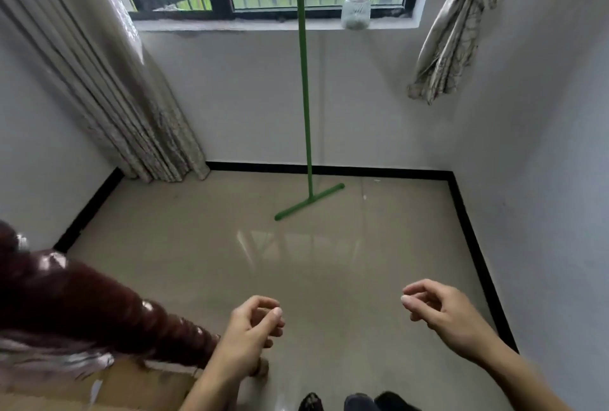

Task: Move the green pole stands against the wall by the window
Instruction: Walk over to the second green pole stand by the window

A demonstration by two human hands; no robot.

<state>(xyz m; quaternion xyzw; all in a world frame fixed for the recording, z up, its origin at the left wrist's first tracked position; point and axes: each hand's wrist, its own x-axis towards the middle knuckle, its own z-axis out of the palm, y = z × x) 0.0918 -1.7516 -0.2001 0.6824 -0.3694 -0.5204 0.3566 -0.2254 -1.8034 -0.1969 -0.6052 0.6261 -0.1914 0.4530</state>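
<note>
One green pole stand [304, 81] rises upright by the far wall under the window, its top out of frame. Its short green foot bar [309, 202] lies on the tiled floor close to the black skirting. My left hand [250, 328] hovers low in the near middle, fingers loosely curled with nothing in them. My right hand [438, 308] hovers to its right, fingers also loosely curled and empty. Both hands are well short of the pole, about a body length away.
A long curtain [131, 107] hangs at the left of the window; a knotted curtain [458, 34] hangs at the right. A glass jar [356, 13] stands on the sill. A dark red glossy object [82, 305] and a cardboard box [131, 387] sit at my near left.
</note>
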